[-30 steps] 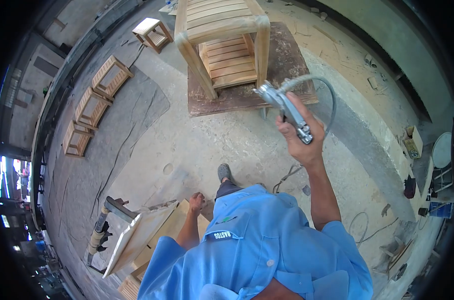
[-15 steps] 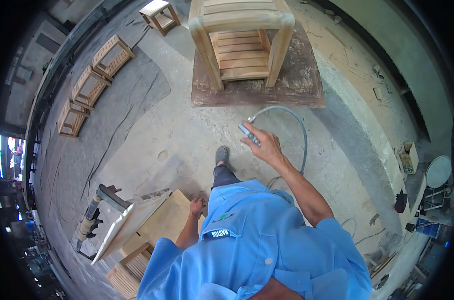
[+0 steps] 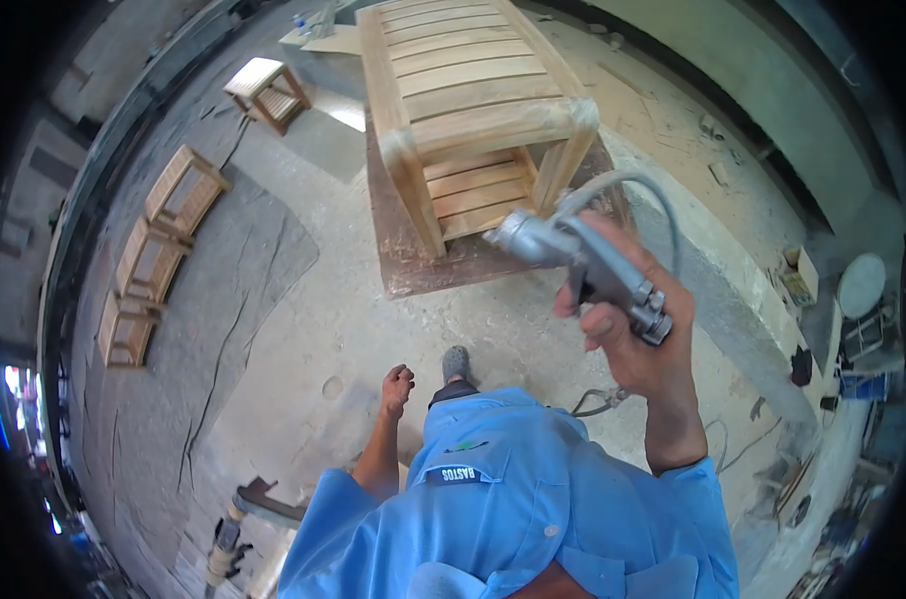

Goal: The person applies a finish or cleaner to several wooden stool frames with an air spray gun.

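My right hand (image 3: 640, 329) grips a silver spray gun (image 3: 612, 275), lifted in front of my chest with its nozzle end pointing left. A grey hose (image 3: 675, 215) loops up from the gun and bends behind the hand. Just beyond the gun stands a slatted wooden bench (image 3: 468, 85) with a lower slatted shelf (image 3: 481, 195); in this view the gun overlaps its near right leg. My left hand (image 3: 398, 389) hangs low over the floor with its fingers curled, and nothing shows in it.
The bench rests on a stained brown board (image 3: 403, 275). Several smaller slatted stools (image 3: 151, 260) line the left side, with another stool (image 3: 266, 92) farther back. A clamp-like tool (image 3: 228, 544) is at lower left. A box (image 3: 800, 275) and a round disc (image 3: 861, 286) lie at right.
My right hand has raised the spray gun toward the camera and to the right. My left hand has swung forward from beside the pale panel. The view has shifted, showing more of the bench top.
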### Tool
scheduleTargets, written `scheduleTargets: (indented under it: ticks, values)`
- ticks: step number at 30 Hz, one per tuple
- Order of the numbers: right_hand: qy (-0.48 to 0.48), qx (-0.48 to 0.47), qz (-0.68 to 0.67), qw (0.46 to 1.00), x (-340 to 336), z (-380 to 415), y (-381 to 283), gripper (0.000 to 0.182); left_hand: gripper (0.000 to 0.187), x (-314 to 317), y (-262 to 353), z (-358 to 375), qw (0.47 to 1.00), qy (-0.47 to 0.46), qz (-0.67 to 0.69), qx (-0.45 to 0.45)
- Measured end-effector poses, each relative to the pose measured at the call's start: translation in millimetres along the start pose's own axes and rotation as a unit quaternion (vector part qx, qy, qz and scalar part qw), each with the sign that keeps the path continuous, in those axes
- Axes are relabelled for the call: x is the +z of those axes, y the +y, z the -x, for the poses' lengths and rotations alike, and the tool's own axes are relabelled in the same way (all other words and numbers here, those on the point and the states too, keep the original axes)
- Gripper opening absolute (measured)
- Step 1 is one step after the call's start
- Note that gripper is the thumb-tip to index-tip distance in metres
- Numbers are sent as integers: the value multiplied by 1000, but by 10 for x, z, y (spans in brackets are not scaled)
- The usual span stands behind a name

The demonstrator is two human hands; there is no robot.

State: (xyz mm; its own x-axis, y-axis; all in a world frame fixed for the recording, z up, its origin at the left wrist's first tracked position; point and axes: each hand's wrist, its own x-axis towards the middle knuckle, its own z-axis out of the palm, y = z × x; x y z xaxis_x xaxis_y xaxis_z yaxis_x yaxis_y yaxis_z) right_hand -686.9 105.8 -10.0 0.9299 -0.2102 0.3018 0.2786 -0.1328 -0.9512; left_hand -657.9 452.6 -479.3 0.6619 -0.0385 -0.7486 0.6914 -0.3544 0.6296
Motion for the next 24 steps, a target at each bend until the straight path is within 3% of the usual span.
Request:
scheduleTargets:
  ticks: [1, 4, 6, 7, 8, 10, 11, 16, 19, 24]
  values:
    - [-3, 18, -14, 1000, 97, -58, -24, 74, 53, -12, 129, -126, 1000, -15, 8, 23]
    - [3, 40, 36, 999, 108, -162, -3, 59, 52, -55, 435, -443, 994, -52, 29, 93]
    - [87, 27, 102, 991, 94, -174, 40, 57, 52, -56, 641, -688, 985, -64, 48, 154]
    - [128, 54, 87, 986, 2, -120, 56, 57, 51, -22, 801, -758, 975, -23, 30, 219]
    - [177, 54, 100, 978, -39, -83, 14, 59, 52, 32, 1120, -719, 966, 13, -22, 257]
    - [272, 51, 123, 953, -71, -17, -72, 64, 52, 158, 1960, -325, 937, 16, 30, 347]
    - [296, 49, 150, 942, -68, 6, -126, 70, 55, 196, 2123, -393, 925, 11, 41, 377]
    - [348, 96, 197, 912, -218, -5, -177, 66, 60, 216, 3238, -22, 839, 30, 16, 543]
    - [392, 125, 219, 885, -354, 144, 10, 64, 62, 309, 3656, 166, 812, 37, 38, 581]
    - [373, 142, 148, 905, -331, 543, 486, 62, 55, 296, 4032, 241, 801, -2, 59, 596]
